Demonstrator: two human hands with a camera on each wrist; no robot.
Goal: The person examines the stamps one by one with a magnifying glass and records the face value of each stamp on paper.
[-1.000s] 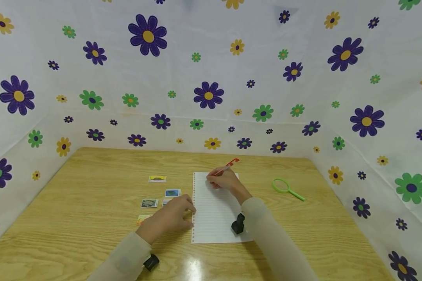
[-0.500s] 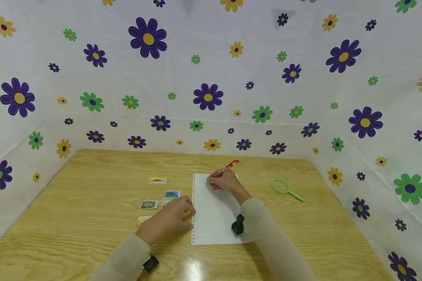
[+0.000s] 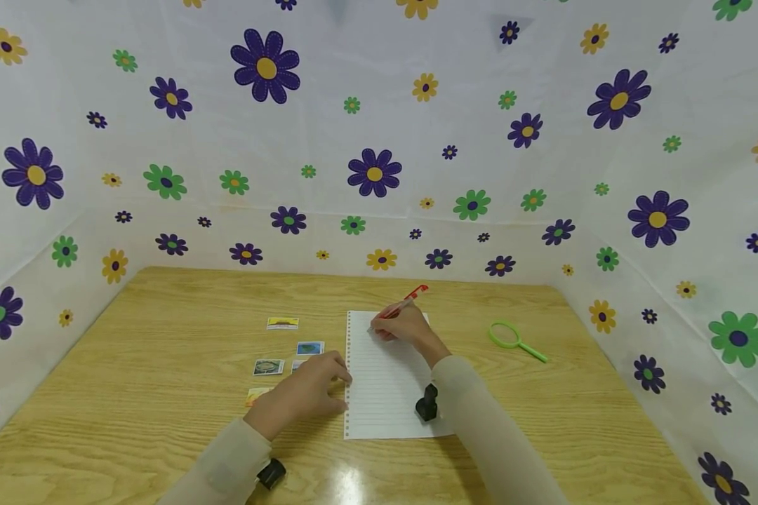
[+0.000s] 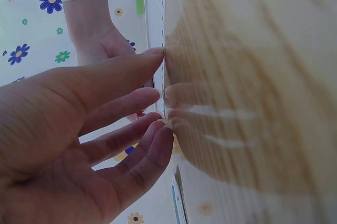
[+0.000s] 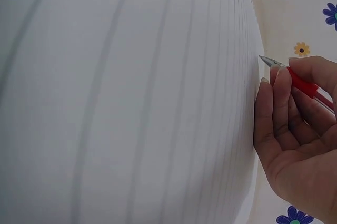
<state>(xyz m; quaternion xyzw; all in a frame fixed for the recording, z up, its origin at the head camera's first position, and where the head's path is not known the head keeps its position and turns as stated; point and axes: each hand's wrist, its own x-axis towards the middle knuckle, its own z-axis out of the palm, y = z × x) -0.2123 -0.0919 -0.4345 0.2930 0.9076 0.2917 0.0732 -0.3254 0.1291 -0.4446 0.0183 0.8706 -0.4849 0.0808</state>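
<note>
A sheet of lined paper (image 3: 385, 393) with punched holes down its left side lies on the table. Near its top, my right hand (image 3: 404, 326) pinches a red pen (image 3: 420, 291), whose metal tip points at the page. In the right wrist view the pen (image 5: 303, 84) sits between thumb and fingers, and the side of the hand (image 5: 300, 155) rests on the sheet. My left hand (image 3: 312, 386) lies at the paper's left edge, thumb and fingertips touching down there. The left wrist view shows those fingers (image 4: 142, 166) loosely bent and holding nothing.
Left of the paper lie several small picture cards, among them a yellow one (image 3: 282, 323), a blue one (image 3: 310, 348) and a green-grey one (image 3: 268, 367); my left hand partly covers some. A green magnifying glass (image 3: 516, 341) lies to the right. Flowered cloth (image 3: 328, 140) surrounds the wooden table (image 3: 183, 337).
The pen has tilted slightly and its tip now shows to the left of my right fingers. My left hand stays in place.
</note>
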